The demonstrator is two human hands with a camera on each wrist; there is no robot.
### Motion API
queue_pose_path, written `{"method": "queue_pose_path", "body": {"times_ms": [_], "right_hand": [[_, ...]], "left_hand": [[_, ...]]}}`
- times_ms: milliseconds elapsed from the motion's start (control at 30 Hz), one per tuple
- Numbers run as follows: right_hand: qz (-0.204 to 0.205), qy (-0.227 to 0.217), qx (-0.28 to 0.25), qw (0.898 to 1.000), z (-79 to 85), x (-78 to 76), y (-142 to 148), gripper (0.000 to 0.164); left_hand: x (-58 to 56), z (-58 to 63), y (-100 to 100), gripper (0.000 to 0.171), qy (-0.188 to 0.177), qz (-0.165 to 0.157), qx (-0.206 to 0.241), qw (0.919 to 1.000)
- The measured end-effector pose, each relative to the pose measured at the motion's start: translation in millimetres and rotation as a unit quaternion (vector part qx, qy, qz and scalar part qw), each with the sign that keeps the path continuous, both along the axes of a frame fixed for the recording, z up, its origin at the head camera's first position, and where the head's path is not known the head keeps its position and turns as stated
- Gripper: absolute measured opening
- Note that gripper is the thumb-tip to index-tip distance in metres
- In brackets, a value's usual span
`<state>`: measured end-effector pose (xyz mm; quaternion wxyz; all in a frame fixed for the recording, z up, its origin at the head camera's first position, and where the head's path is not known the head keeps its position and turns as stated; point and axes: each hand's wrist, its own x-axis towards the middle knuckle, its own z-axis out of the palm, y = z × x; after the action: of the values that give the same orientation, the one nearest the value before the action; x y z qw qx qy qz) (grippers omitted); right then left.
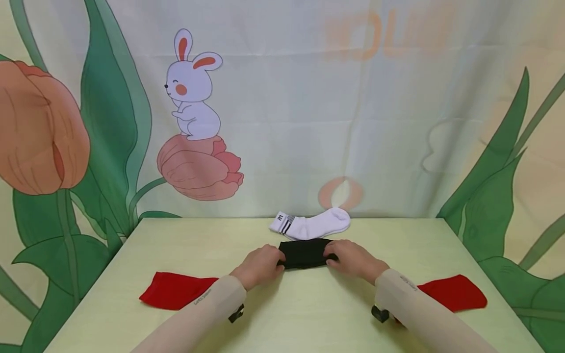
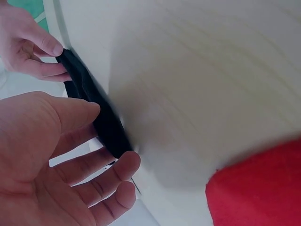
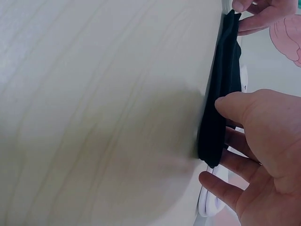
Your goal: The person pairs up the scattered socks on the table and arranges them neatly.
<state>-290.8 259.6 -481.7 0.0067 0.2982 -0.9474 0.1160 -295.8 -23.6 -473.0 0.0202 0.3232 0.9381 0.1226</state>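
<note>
A folded black sock point(image 1: 304, 253) lies across the middle of the table, pinched at both ends. My left hand point(image 1: 261, 264) holds its left end, with the thumb point(image 2: 84, 113) on the near side and fingers reaching behind the fabric. At the right end, my right hand point(image 1: 355, 260) grips it in the same way, thumb point(image 3: 230, 106) in front and the outer fingers spread. Just behind the black sock, a white sock point(image 1: 320, 225) with dark stripes at its cuff lies flat.
On the left lies a red sock point(image 1: 176, 291), partly covered by my left sleeve. Another red sock point(image 1: 459, 292) is at the right, partly behind my right sleeve. A printed curtain point(image 1: 282, 122) with a rabbit and tulips hangs along the back edge of the pale table point(image 1: 309, 318).
</note>
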Motion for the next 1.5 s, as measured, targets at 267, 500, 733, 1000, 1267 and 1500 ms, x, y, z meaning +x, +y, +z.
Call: {"method": "queue_pose_path", "body": {"times_ms": [267,500,733,1000,1267,1500], "right_hand": [[0.002,0.009,0.003,1.000,0.2,-5.0,-2.1,0.016],[0.002,0.011,-0.007,1.000,-0.3,-2.5,-2.2,0.015],[-0.006,0.008,-0.007,1.000,-1.6,-2.0,-1.6,0.015],[-0.005,0.004,-0.004,1.000,-1.1,-1.3,-1.9,0.016],[-0.002,0.005,-0.004,1.000,-3.8,-3.7,-0.6,0.016],[0.003,0.010,-0.007,1.000,-4.2,-3.6,-0.3,0.015]], "left_hand": [[-1.4,1.2,-1.1,0.015,0.005,0.001,-0.005,1.0000],[0.4,3.5,-0.6,0.010,0.004,-0.008,-0.001,1.0000],[1.9,5.6,-0.4,0.007,0.012,-0.011,-0.003,0.9999],[1.1,6.4,-1.1,0.007,0.013,-0.013,-0.003,0.9998],[2.4,8.8,-0.1,0.005,0.005,-0.012,-0.003,0.9999],[1.5,8.8,0.3,0.006,0.002,-0.011,-0.005,0.9999]]}}
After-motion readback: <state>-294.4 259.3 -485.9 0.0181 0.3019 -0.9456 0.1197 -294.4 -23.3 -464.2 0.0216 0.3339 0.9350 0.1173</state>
